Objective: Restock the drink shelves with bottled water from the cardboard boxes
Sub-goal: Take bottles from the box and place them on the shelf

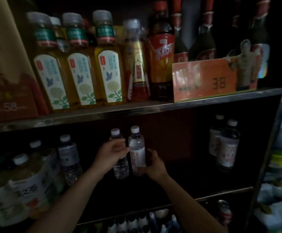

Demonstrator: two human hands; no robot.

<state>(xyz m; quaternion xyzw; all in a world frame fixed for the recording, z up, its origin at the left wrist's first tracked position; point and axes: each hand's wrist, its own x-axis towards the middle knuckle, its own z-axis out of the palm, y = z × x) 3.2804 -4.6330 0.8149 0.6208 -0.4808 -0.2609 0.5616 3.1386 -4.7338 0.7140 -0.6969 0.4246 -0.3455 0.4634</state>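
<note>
Both hands reach into the dark middle shelf (pixel 221 193). My left hand (pixel 110 154) grips a clear water bottle (pixel 120 167) with a white cap around its middle. My right hand (pixel 153 165) holds a second water bottle (pixel 137 152) with a white label from the right side and below. The two bottles stand upright side by side, almost touching. Another water bottle (pixel 68 155) stands to the left of them, and two more water bottles (pixel 227 147) stand at the right end of the same shelf.
The upper shelf (pixel 137 109) carries yellow tea bottles (pixel 79 64), a red drink bottle (pixel 162 52), dark bottles and an orange price card (pixel 206 79). Wrapped bottle packs (pixel 19 182) crowd the left of the middle shelf. Bottle caps (pixel 137 222) show on the shelf below.
</note>
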